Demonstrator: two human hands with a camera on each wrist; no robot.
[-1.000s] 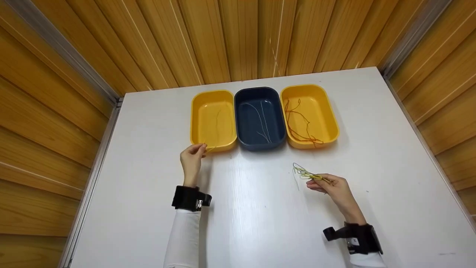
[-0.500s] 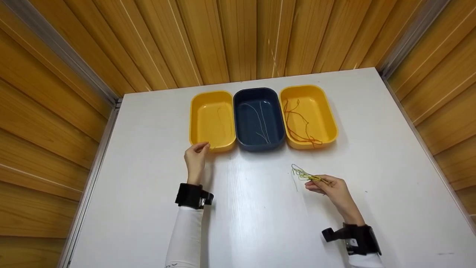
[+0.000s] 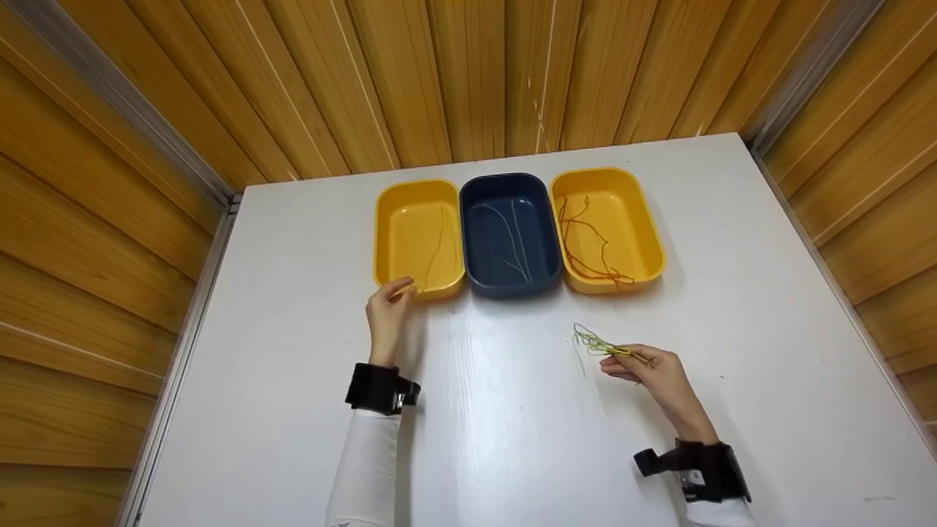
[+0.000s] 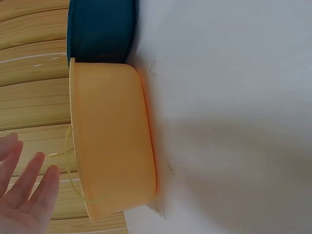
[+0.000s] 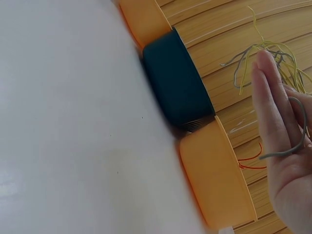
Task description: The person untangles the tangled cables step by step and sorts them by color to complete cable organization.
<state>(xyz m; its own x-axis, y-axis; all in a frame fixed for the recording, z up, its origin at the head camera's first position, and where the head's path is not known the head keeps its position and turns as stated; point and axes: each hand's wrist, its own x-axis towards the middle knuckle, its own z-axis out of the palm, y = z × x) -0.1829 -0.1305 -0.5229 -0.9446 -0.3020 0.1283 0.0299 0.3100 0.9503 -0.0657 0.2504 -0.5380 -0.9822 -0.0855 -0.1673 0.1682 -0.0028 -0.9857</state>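
My left hand (image 3: 386, 315) is at the near rim of the left yellow bin (image 3: 406, 238), its fingers spread and apart from a thin yellow wire (image 4: 67, 158). That wire loops over the bin's rim in the left wrist view, and its length runs along the bin floor in the head view. Over the table, in front of the right yellow bin (image 3: 637, 234), my right hand (image 3: 659, 369) pinches a tangled bundle of yellow and grey wires (image 3: 600, 342) between thumb and fingers. One grey wire (image 5: 304, 124) curls across the fingers in the right wrist view.
Between the yellow bins stands a dark blue bin (image 3: 487, 260) with several pale wires (image 3: 522, 238) inside. Red wires (image 3: 621, 279) lie in the right yellow bin. The three bins sit side by side on a white table (image 3: 498, 439), with wood-panelled walls (image 3: 468, 80) behind.
My left hand has shifted slightly right and loosened its pinch, letting go of the yellow wire, which now lies in the left bin. The right hand stays nearly still with its bundle.
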